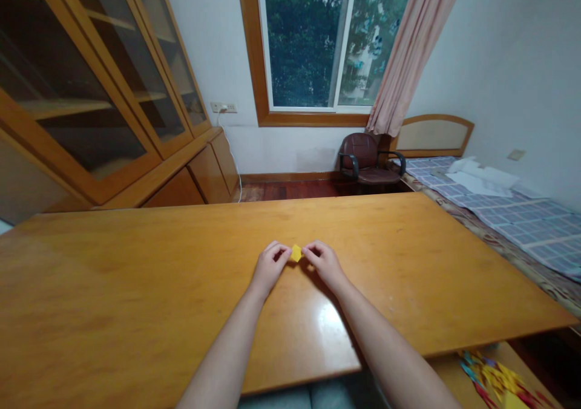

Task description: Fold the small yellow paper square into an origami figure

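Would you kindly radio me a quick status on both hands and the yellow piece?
Left hand and right hand pinching yellow piece from opposite sides. Piece held over wooden table. No obstruction visible around the hands.

A glossy wooden table (136,276) stands beside a bed (535,224) bearing white material (483,178)

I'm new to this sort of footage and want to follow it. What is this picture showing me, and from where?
There is no machine here, just one person's bare hands. A camera worn on the head took this single picture, looking forward and down, so the forearms reach in from the bottom. The left hand and right hand meet over a wooden table, fingertips pinching a small yellow piece from either side. Colourful bits lie lower down, past the table's near edge. A window is beyond.
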A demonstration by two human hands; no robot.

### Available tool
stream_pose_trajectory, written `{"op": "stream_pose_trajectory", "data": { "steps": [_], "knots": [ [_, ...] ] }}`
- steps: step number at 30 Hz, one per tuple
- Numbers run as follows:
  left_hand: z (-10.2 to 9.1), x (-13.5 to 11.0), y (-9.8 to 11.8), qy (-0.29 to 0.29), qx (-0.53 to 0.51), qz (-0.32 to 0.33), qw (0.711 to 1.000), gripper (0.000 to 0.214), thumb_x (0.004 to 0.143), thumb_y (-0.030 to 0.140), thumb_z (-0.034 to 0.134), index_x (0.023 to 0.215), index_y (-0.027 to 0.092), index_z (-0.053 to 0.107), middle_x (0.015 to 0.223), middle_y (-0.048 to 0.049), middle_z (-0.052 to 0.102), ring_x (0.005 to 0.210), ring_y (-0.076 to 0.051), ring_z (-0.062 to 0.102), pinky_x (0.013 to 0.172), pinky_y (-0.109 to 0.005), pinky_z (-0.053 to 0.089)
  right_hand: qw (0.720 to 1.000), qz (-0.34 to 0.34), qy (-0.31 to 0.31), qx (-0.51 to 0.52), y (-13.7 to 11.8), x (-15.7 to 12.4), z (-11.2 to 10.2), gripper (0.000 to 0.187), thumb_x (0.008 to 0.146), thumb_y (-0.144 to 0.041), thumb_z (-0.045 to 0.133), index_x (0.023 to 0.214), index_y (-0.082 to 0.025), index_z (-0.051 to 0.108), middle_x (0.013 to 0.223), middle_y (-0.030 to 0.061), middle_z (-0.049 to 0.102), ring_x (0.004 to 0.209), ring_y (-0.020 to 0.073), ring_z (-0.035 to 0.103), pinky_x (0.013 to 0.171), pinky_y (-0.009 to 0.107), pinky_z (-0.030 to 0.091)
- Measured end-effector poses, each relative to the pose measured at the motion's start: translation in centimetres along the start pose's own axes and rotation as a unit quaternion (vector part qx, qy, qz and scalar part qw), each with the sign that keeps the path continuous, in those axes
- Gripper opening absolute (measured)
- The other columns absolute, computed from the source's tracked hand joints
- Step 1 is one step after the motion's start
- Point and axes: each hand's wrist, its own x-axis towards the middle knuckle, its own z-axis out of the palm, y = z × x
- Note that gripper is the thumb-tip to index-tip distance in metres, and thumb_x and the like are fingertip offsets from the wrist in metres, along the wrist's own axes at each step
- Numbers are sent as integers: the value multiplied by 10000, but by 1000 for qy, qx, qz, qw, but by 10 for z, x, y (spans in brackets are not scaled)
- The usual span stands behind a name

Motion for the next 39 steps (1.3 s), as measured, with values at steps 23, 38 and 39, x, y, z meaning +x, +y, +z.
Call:
{"op": "stream_pose_trajectory", "data": {
  "steps": [23,38,39],
  "knots": [
    [1,1,-1,-14,-20,-10,1000,226,857,357,576,748,185,674,785,-22,600,774,-160,576,715,-255,462,998,-21,-31,-42,-3,0,1,158,845,-270,621,738,-174,686,728,21,646,711,157,590,680,258,426],
    [-1,2,-4,8,-41,-37,998,233,816,381,610,699,186,662,728,-11,595,730,-164,560,712,-269,429,1000,-21,-4,-17,8,3,1,192,857,-340,615,772,-184,687,759,24,651,742,169,596,710,273,443],
    [-1,2,-4,9,-44,-39,998,234,814,383,611,697,186,660,727,-10,594,730,-163,559,710,-267,430,1000,-19,-6,-18,8,3,1,193,856,-341,615,769,-184,687,755,24,652,738,169,595,705,273,442]
  ]
}}
